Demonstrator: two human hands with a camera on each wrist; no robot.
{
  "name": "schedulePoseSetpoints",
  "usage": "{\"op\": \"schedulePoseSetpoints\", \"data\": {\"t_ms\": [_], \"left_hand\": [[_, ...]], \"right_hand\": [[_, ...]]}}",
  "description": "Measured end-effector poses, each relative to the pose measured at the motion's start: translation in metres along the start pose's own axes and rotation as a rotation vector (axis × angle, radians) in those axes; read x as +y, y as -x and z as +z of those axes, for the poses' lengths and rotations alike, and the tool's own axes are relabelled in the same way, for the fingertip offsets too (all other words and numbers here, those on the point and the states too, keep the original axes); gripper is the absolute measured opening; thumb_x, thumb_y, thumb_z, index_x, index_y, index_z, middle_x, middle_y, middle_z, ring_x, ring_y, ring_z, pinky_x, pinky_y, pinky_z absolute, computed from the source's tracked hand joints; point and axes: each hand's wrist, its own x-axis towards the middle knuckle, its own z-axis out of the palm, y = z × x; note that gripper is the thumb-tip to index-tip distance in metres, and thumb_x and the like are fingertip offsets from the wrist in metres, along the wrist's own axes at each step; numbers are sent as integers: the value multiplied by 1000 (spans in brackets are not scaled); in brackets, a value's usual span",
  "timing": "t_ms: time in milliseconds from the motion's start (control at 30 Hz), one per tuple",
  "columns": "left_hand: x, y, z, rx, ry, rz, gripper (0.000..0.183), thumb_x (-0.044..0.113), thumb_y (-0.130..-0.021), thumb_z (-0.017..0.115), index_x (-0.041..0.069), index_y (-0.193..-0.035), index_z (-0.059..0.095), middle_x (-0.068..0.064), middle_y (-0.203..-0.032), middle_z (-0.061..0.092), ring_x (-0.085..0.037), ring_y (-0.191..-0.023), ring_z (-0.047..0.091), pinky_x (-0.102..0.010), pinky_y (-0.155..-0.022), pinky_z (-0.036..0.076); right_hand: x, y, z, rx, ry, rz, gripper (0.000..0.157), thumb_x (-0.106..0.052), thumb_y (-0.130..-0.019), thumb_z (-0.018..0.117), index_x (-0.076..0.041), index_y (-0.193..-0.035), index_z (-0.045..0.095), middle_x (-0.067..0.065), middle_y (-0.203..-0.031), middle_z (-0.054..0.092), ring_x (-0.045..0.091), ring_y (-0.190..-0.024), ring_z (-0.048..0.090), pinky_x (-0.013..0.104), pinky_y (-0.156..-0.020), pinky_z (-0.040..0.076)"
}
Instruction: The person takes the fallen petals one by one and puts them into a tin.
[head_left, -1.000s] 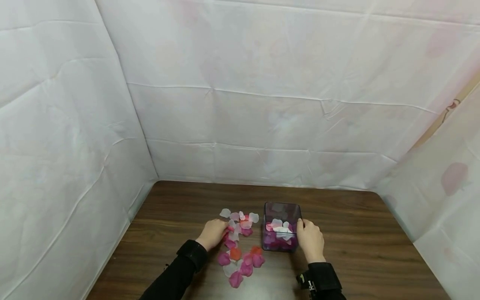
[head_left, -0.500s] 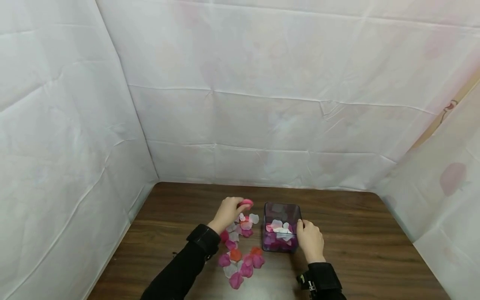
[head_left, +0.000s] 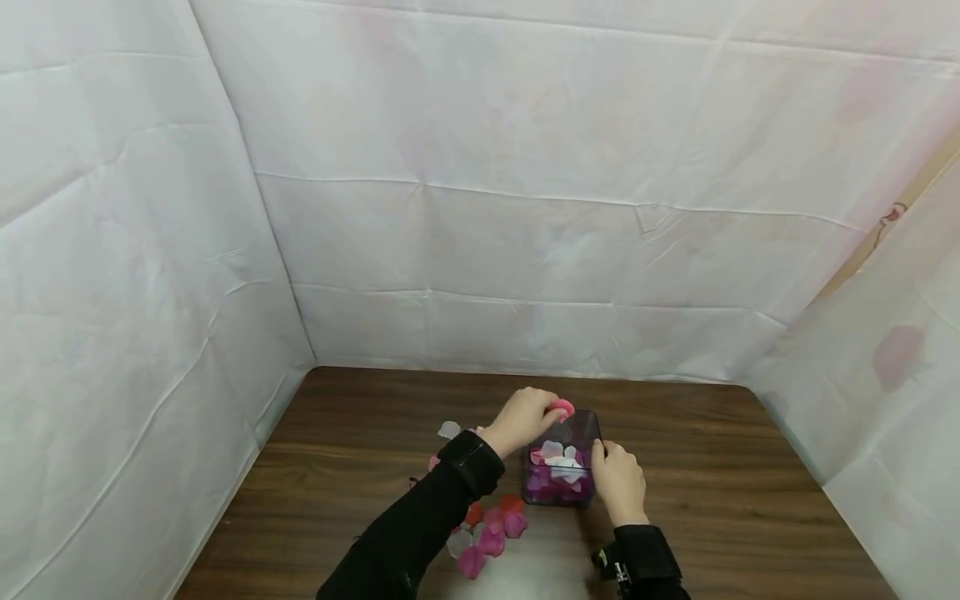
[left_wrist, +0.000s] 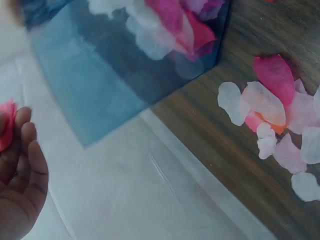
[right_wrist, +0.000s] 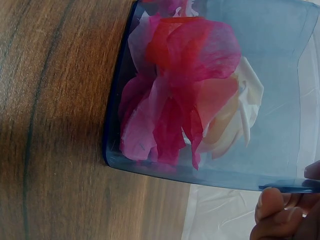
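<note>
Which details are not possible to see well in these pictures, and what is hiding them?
Head view: the loose petals, partly covered by the left sleeve.
Left wrist view: the pink bundle in the left hand, cut off by the left edge.
Left wrist view: the box, cut off by the top edge.
Right wrist view: the right hand, cut off by the right edge; the count of petals inside the box, since they overlap.

Pink petal (head_left: 562, 407) near tinted box (head_left: 583, 428); mixed petals (head_left: 557, 458) inside.

The see-through rectangular plastic box (head_left: 581, 427) looks purple from the head and blue from the wrists, the thin rounded petals (right_wrist: 172, 97) are magenta, orange-red, pink and white, and the brown wooden table (head_left: 712, 467) has dark grain streaks.
</note>
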Motion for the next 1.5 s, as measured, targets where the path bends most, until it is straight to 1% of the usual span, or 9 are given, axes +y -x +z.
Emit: {"op": "schedulePoseSetpoints", "data": {"t_ms": [200,400,600,767,900,1033,1167,1333,1500], "left_hand": [[6,0,20,-156,-204,89,15,26,-89,65,16,-81,71,9,-72,65,-1,-61,50,-13,-58,39],[3,5,24,-274,-83,53,30,17,-89,65,11,-118,67,2,-114,69,-7,-92,66,-16,-79,50],[-14,21,6,-180,1,39,40,23,-93,59,12,-132,55,-5,-131,58,-17,-121,54,-28,-100,44],[-51,49,-13,-81,79,-50,43,29,-95,55,13,-134,52,-11,-137,51,-27,-127,47,-41,-104,40],[-94,83,-19,-2,94,-160,43,25,-92,60,9,-132,54,-15,-131,54,-31,-121,52,-46,-100,43],[-129,127,-11,-5,45,-276,41,21,-92,60,4,-129,56,-21,-127,57,-38,-118,54,-51,-97,43],[-147,165,2,-53,34,-334,40,22,-94,55,0,-128,56,-28,-132,52,-47,-125,45,-58,-100,37],[-154,191,13,-136,26,-292,46,20,-86,67,-3,-124,58,-31,-130,52,-46,-120,50,-55,-96,41],[-154,190,19,5,-107,-209,21,9,-74,77,2,-93,71,-10,-90,70,-22,-84,66,-35,-74,52]], "right_hand": [[-2,-3,3,-36,-1,-2,46,-27,-98,35,5,-117,61,30,-116,61,51,-99,58,59,-77,46],[-3,-3,5,-40,0,-10,45,-27,-98,35,5,-116,61,30,-114,61,50,-96,59,58,-74,47],[-3,-4,6,-28,-1,-26,44,-26,-98,36,6,-115,62,30,-113,62,51,-95,59,59,-74,47],[-3,-5,7,-23,-7,-29,44,-26,-97,36,6,-113,62,31,-112,62,51,-95,59,59,-73,47],[-4,-7,7,-24,-4,-28,44,-26,-98,36,6,-113,62,31,-113,61,51,-96,59,59,-75,47],[-4,-8,6,-25,6,-18,45,-27,-98,35,6,-116,61,31,-114,61,51,-97,58,59,-77,46],[-3,-7,5,-28,8,-19,45,-27,-98,35,6,-116,61,31,-114,61,51,-96,59,59,-75,47],[-3,-6,7,-29,1,-19,45,-27,-99,35,5,-115,62,30,-113,62,50,-97,59,59,-75,47],[-4,-7,7,-27,-6,-18,45,-27,-99,35,5,-115,62,30,-113,62,50,-97,59,59,-76,47]]}}
